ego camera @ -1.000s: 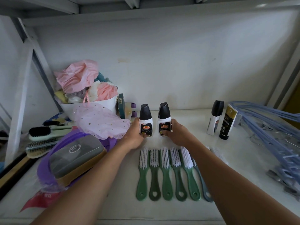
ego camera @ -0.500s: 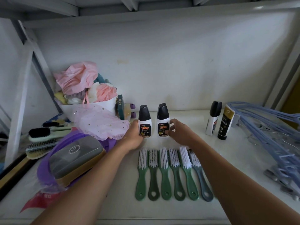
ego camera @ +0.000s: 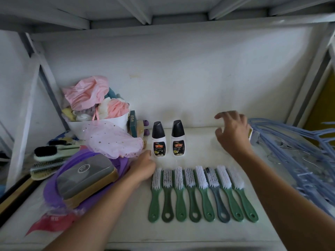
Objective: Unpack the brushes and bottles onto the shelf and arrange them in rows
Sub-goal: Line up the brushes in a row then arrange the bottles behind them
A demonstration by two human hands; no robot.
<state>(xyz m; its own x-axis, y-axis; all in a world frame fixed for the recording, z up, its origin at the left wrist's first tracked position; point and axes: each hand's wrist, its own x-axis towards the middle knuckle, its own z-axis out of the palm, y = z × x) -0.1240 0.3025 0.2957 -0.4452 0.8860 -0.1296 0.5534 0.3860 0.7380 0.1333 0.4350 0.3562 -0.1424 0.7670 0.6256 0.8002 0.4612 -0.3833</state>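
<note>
Over the right end of the shelf (ego camera: 199, 153), the right grip (ego camera: 233, 134) hung released with fingers spread, holding nothing, apparently reaching for a gold-labelled bottle (ego camera: 250, 133) mostly hidden behind it beside the blue hangers (ego camera: 299, 153). The left grip (ego camera: 143, 166) rested loosely curled and empty on the shelf just beside two black-capped bottles (ego camera: 159, 140), which stood upright side by side as a started back row. Eight brushes (ego camera: 201, 176) lay parallel in front, bristles toward the bottles, so further bottles likely belonged behind them.
</note>
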